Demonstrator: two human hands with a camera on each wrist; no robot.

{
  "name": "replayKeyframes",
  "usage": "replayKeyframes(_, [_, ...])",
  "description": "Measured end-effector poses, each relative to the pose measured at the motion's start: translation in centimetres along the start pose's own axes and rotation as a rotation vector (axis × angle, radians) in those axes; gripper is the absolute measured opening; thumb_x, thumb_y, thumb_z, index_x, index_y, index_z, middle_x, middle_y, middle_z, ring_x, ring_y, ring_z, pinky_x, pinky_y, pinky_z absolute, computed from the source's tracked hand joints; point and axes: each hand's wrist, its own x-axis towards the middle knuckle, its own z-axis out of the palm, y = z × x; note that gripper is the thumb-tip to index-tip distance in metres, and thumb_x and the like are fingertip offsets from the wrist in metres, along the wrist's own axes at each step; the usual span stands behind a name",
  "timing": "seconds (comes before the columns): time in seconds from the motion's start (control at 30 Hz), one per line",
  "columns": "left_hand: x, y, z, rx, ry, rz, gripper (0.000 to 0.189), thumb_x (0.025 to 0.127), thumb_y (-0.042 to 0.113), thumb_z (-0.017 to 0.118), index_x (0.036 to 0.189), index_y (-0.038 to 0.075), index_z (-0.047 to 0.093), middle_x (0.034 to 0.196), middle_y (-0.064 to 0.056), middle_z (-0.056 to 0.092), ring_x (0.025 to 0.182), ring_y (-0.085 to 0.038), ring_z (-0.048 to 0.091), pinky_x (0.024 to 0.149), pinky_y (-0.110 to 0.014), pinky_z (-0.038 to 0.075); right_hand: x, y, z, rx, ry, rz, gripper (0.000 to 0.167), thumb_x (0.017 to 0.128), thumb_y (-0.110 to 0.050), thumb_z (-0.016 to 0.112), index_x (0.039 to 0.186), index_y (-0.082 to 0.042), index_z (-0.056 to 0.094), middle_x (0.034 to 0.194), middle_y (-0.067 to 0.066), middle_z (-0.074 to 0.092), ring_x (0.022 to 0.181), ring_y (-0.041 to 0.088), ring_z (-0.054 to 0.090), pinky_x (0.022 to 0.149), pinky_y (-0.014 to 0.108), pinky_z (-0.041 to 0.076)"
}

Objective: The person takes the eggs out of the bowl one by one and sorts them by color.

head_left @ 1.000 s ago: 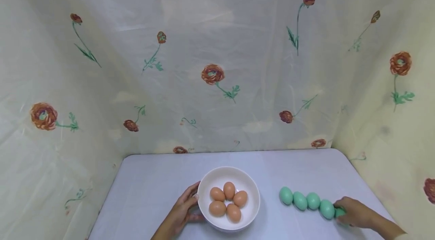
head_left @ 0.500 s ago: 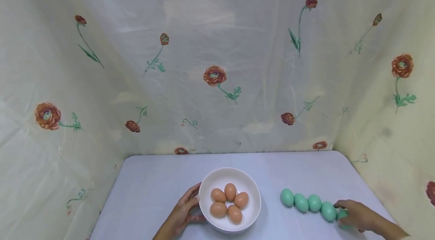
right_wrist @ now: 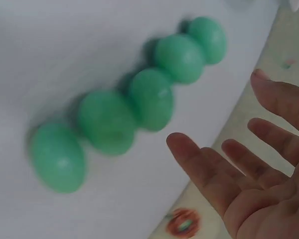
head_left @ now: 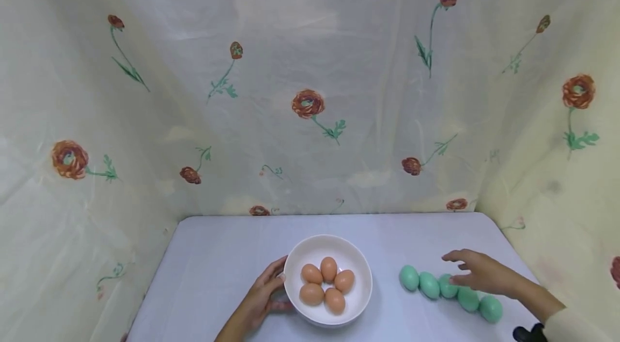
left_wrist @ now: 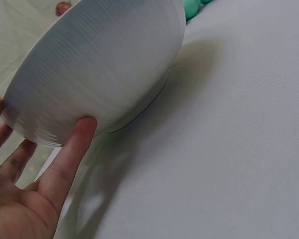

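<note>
A white bowl holds several brown eggs arranged in a ring. At its left side my left hand rests with spread fingers; in the left wrist view, extended fingertips press the bowl's outer wall. Several green eggs lie in a slanting row on the right of the table, seen blurred in the right wrist view as green eggs. My right hand hovers over the row, fingers spread with nothing in them, and hides part of the middle eggs in the head view.
The table has a white cover and rounded back corners. A pale curtain with printed flowers surrounds it at the back and both sides. A black object shows below my right sleeve.
My right hand has let go of the green egg at the right end of the row and risen up and left over the row. The left hand stays at the bowl.
</note>
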Motion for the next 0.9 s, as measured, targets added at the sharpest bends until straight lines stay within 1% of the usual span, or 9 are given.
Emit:
replayKeyframes(0.07, [0.0, -0.1, 0.0, -0.005, 0.001, -0.007, 0.062, 0.100, 0.031, 0.058, 0.156, 0.019, 0.034, 0.166, -0.015, 0.021, 0.126, -0.023, 0.055, 0.086, -0.056, 0.060, 0.6, -1.7, 0.2, 0.015, -0.017, -0.059, 0.054, 0.088, -0.023, 0.076, 0.130, 0.005, 0.057, 0.131, 0.031, 0.057, 0.112, 0.048, 0.062, 0.083, 0.048, 0.061])
replayKeyframes(0.13, [0.0, -0.2, -0.1, -0.009, 0.003, -0.011, 0.062, 0.100, 0.030, 0.058, 0.156, 0.019, 0.034, 0.166, -0.015, 0.021, 0.126, -0.023, 0.055, 0.086, -0.056, 0.060, 1.4, -3.3, 0.4, 0.013, -0.033, -0.114, 0.053, 0.088, -0.025, 0.075, 0.130, 0.003, 0.058, 0.132, 0.028, 0.058, 0.112, 0.045, 0.063, 0.086, 0.049, 0.059])
replayKeyframes(0.23, [0.0, -0.4, -0.1, -0.004, 0.008, -0.010, 0.062, 0.100, 0.031, 0.058, 0.156, 0.019, 0.034, 0.166, -0.015, 0.020, 0.125, -0.023, 0.055, 0.085, -0.056, 0.060, 2.7, -5.7, 0.8, 0.041, -0.073, -0.145, 0.054, 0.089, -0.028, 0.075, 0.132, -0.001, 0.058, 0.135, 0.025, 0.058, 0.116, 0.045, 0.061, 0.090, 0.051, 0.059])
replayKeyframes(0.33, [0.1, -0.4, -0.2, -0.001, 0.014, -0.011, 0.062, 0.099, 0.032, 0.059, 0.155, 0.020, 0.036, 0.166, -0.014, 0.020, 0.125, -0.023, 0.055, 0.085, -0.056, 0.060, 3.9, -7.8, 1.4, 0.069, -0.103, -0.157, 0.054, 0.088, -0.030, 0.076, 0.133, -0.005, 0.058, 0.137, 0.022, 0.058, 0.120, 0.045, 0.059, 0.091, 0.053, 0.058])
replayKeyframes(0.43, [0.2, -0.3, -0.3, 0.002, 0.017, -0.012, 0.062, 0.099, 0.032, 0.060, 0.155, 0.020, 0.036, 0.166, -0.015, 0.021, 0.125, -0.023, 0.056, 0.085, -0.055, 0.060, 5.0, -10.0, 2.0, 0.071, -0.118, -0.175, 0.053, 0.087, -0.031, 0.077, 0.132, -0.008, 0.060, 0.137, 0.018, 0.059, 0.121, 0.043, 0.059, 0.091, 0.056, 0.058])
replayKeyframes(0.57, [0.3, -0.1, -0.3, -0.001, 0.023, -0.017, 0.063, 0.099, 0.032, 0.060, 0.155, 0.020, 0.036, 0.166, -0.014, 0.020, 0.126, -0.023, 0.055, 0.085, -0.055, 0.060, 6.4, -12.7, 2.8, 0.046, -0.131, -0.244, 0.052, 0.086, -0.028, 0.078, 0.132, -0.010, 0.061, 0.137, 0.015, 0.060, 0.121, 0.042, 0.060, 0.092, 0.057, 0.057])
replayKeyframes(0.73, [0.2, 0.1, -0.1, -0.006, 0.025, -0.010, 0.064, 0.099, 0.032, 0.060, 0.156, 0.019, 0.035, 0.166, -0.015, 0.020, 0.125, -0.024, 0.055, 0.085, -0.056, 0.060, 8.2, -15.0, 4.0, 0.017, -0.159, -0.326, 0.050, 0.087, -0.023, 0.078, 0.132, -0.009, 0.061, 0.136, 0.014, 0.061, 0.121, 0.038, 0.061, 0.095, 0.052, 0.057])
replayKeyframes(0.83, [0.2, 0.0, 0.0, -0.008, 0.017, -0.006, 0.063, 0.099, 0.031, 0.059, 0.156, 0.018, 0.034, 0.165, -0.016, 0.022, 0.124, -0.023, 0.056, 0.086, -0.056, 0.060, 9.1, -15.8, 4.9, 0.008, -0.179, -0.349, 0.047, 0.088, -0.019, 0.077, 0.131, -0.009, 0.062, 0.134, 0.012, 0.062, 0.120, 0.035, 0.062, 0.097, 0.047, 0.057])
replayKeyframes(0.9, [0.1, -0.1, 0.1, -0.013, 0.011, -0.005, 0.062, 0.100, 0.030, 0.059, 0.156, 0.017, 0.034, 0.165, -0.016, 0.024, 0.123, -0.022, 0.057, 0.086, -0.057, 0.060, 9.6, -16.2, 5.6, 0.006, -0.193, -0.356, 0.046, 0.088, -0.020, 0.077, 0.130, -0.010, 0.063, 0.133, 0.011, 0.063, 0.119, 0.032, 0.063, 0.098, 0.044, 0.057])
